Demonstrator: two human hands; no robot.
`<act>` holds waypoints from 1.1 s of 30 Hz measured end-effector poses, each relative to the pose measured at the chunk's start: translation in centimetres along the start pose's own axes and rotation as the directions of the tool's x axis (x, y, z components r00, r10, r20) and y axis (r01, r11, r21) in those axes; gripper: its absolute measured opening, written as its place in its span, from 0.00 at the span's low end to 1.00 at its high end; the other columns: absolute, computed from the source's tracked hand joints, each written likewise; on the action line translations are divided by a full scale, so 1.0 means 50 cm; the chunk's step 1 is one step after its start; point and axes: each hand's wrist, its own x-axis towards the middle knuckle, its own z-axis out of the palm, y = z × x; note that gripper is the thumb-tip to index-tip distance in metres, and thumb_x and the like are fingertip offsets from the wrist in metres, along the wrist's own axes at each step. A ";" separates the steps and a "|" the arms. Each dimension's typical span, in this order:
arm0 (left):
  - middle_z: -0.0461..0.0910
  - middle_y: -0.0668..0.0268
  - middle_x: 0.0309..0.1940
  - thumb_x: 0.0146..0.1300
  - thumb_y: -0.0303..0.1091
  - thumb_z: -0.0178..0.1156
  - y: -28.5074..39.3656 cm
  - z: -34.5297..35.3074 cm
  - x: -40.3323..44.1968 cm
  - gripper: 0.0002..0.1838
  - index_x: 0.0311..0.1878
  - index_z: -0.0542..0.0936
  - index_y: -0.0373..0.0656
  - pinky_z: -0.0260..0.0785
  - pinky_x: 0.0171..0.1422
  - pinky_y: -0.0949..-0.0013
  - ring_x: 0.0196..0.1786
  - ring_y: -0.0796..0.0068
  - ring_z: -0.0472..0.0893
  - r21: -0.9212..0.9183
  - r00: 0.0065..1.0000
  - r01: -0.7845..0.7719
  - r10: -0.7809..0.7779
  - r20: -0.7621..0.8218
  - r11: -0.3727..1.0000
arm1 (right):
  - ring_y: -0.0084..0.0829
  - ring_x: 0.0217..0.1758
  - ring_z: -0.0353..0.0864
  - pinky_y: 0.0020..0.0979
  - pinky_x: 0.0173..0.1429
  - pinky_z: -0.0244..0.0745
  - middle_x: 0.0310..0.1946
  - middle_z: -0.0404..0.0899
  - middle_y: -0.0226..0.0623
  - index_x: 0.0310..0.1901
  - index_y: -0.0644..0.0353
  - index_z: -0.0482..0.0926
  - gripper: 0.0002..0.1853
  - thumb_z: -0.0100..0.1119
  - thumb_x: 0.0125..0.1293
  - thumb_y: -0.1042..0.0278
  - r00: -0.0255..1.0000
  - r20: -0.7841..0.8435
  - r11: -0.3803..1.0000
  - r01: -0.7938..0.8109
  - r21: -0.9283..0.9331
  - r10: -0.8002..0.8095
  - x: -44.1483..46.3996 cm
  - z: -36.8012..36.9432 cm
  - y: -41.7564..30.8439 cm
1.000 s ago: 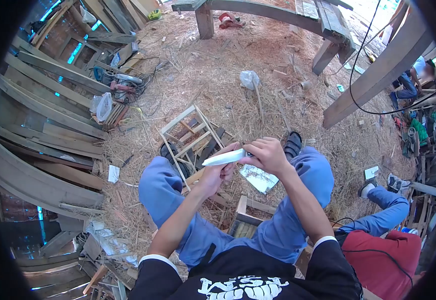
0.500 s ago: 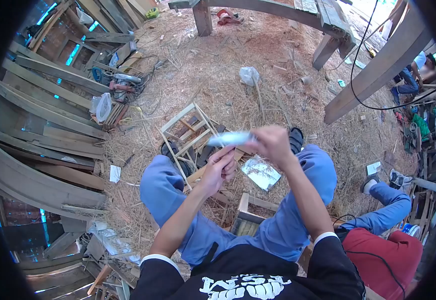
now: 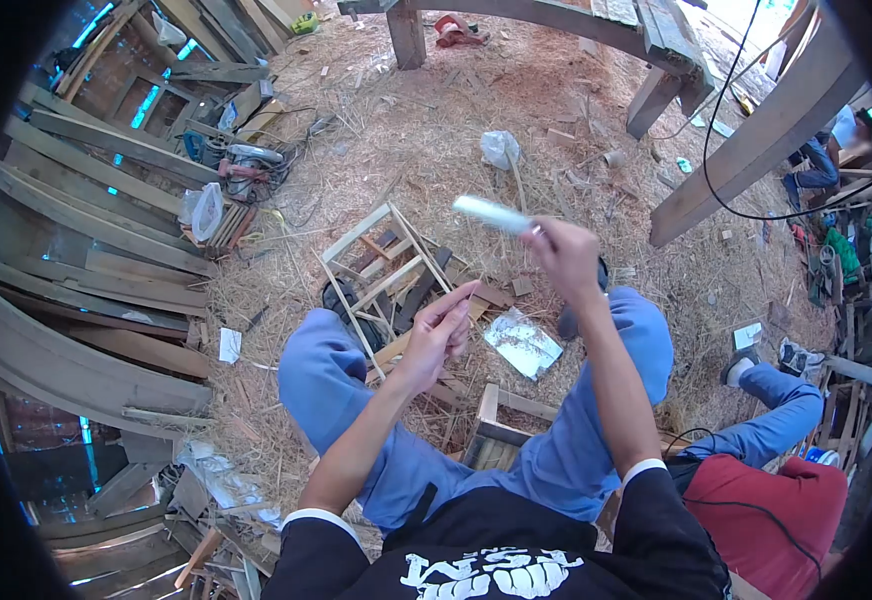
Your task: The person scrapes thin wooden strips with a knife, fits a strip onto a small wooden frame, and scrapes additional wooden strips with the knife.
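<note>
My right hand point(image 3: 566, 258) is closed round the handle of a knife point(image 3: 492, 213), whose broad pale blade is blurred and points up and left. Below and left of it, my left hand point(image 3: 438, 340) pinches a small thin wooden stick point(image 3: 473, 291); most of it is hidden in the fingers. Blade and stick are apart. On the ground past my left hand lies a light wooden frame point(image 3: 403, 292) with thin slats. A white sheet point(image 3: 523, 343) strewn with shavings lies between my feet, below my right hand.
A small wooden box-like frame point(image 3: 491, 430) stands between my legs. Power tools point(image 3: 251, 165) and stacked planks point(image 3: 106, 240) are on the left. A bench point(image 3: 526, 12) is ahead, a slanted post point(image 3: 756, 140) to the right. A person in red point(image 3: 771, 510) sits close at my right.
My right hand has moved up and slightly right with the knife, away from my left hand. The blade now tilts upward. My left hand has stayed about where it was.
</note>
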 end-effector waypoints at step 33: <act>0.71 0.74 0.28 0.76 0.31 0.56 0.029 -0.030 0.012 0.18 0.66 0.77 0.39 0.55 0.29 0.80 0.27 0.88 0.63 0.076 0.986 -0.116 0.123 -0.110 0.990 | 0.34 0.22 0.81 0.36 0.29 0.73 0.20 0.80 0.35 0.36 0.57 0.85 0.15 0.67 0.66 0.52 0.993 -0.035 0.992 0.116 0.046 -0.115 -0.032 -0.010 -0.016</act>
